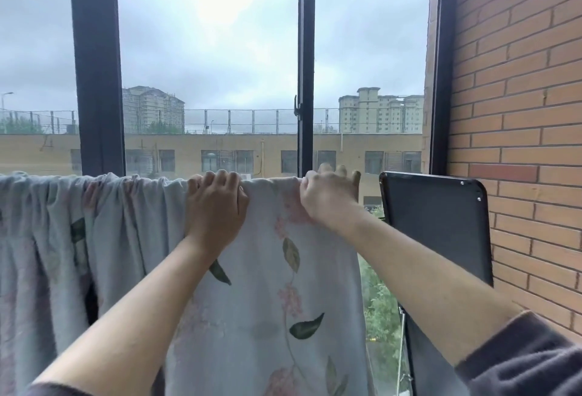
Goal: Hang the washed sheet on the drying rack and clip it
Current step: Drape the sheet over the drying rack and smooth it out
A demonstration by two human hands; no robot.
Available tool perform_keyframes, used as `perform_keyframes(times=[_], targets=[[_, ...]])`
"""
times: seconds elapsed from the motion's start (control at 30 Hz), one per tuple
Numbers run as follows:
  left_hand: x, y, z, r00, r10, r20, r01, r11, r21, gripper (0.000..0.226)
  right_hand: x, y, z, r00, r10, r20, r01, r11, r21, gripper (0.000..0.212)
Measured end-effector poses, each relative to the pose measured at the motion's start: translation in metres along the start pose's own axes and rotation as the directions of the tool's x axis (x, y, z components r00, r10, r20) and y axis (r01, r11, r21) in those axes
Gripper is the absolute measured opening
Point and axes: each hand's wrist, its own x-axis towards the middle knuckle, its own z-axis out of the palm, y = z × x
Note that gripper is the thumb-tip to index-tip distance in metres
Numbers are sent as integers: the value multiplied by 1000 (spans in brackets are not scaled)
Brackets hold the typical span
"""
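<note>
Left hand and right hand grip the top of the sheet.

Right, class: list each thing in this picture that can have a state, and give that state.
sheet: draped, bunched at left, smoother at right, no clip visible
left hand: fingers curled over the sheet's top edge
right hand: fingers curled over the sheet's top edge
window: open or shut, cannot tell

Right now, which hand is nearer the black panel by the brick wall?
Right. The right hand holds the sheet at its top edge, just left of the black panel; the left hand holds it farther left.
</note>
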Motion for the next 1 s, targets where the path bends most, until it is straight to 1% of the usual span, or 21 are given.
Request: perform_keyframes(times=[0.03,0.07,0.1,0.13,0.17,0.2,0.23,0.27,0.33,0.37,0.5,0.53,0.6,0.7,0.77,0.87,1.0], targets=[[0,-3,-1,1000,9,-1,-9,1000,-16,34,0,-9,2,999,25,30,-21,993,-120,50],[0,-8,-2,1000,19,-3,-19,999,-28,35,3,-15,2,997,55,49,-45,982,-185,54],[0,-13,-3,1000,28,-4,-29,999,-33,35,7,-21,1,997,58,58,-46,982,-185,55],[1,-16,-5,999,40,-3,-40,999,-35,36,10,-25,1,998,17,58,-11,994,-111,54],[2,-20,-6,999,54,2,-54,998,-35,37,12,-29,1,997,-56,50,55,998,30,51],[3,-23,-8,998,69,6,-69,997,-37,38,13,-33,4,990,-137,27,130,977,171,46],[4,-25,-9,997,81,9,-81,996,-39,37,12,-36,8,982,-190,-18,188,950,248,43],[5,-29,-10,996,91,7,-90,995,-39,36,12,-38,13,973,-209,-94,226,940,255,43],[5,-42,-13,995,95,-21,-96,995,-34,35,14,-39,22,941,-192,-278,243,956,165,49],[4,-50,-15,995,95,-36,-96,995,-27,36,15,-38,26,926,-175,-334,229,965,130,52],[0,-88,-22,994,84,-63,-81,995,55,39,17,-41,35,895,-153,-419,220,969,116,64],[-1,-97,-23,995,76,-60,-72,995,65,40,17,-43,35,890,-149,-431,222,967,123,66],[-2,-112,-24,996,61,-71,-57,996,70,40,15,-47,37,885,-144,-443,223,966,133,62],[-6,-136,-28,994,48,-103,-40,996,74,39,15,-50,38,891,-115,-439,187,974,126,58],[-9,-152,-33,993,55,-109,-47,996,79,38,16,-52,39,896,-104,-431,171,978,119,57],[-12,-174,-39,990,78,-113,-66,992,110,38,13,-58,36,901,-85,-425,153,980,128,50],[-18,-201,-44,994,55,-94,-44,993,107,39,13,-58,37,911,-71,-406,115,990,86,53]])
